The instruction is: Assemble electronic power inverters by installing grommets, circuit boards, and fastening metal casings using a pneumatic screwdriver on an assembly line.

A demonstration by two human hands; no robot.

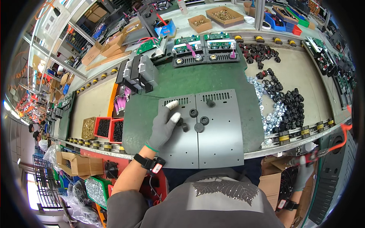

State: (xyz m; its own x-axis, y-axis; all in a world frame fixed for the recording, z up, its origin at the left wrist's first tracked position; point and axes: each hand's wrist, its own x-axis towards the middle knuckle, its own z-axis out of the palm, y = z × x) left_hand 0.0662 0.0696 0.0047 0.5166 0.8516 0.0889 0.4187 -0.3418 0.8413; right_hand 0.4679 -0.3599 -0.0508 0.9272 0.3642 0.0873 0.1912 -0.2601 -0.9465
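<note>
Two grey metal panels (220, 142) lie side by side on the green work mat (175, 78), slotted along their far edges. Several small round black plastic parts (204, 120) rest loose on them, mostly near the seam. My left hand (162, 127), in a grey glove with white fingertips, is over the left panel. Its thumb and forefinger are spread, close beside some of the black parts; the other fingers are partly hidden. Low at the right, away from the panels, my right hand (304, 173) is closed on a red-and-black hand tool (305, 159) joined to an orange hose (344, 136).
Silver nuts (270, 117) and black knob-like parts (292, 108) are heaped at right. Circuit board assemblies (205, 47) line the mat's far edge; finned heat sinks (138, 72) stand far left. Red bins (103, 127) hold small black parts. An open carton (270, 182) is below the bench edge.
</note>
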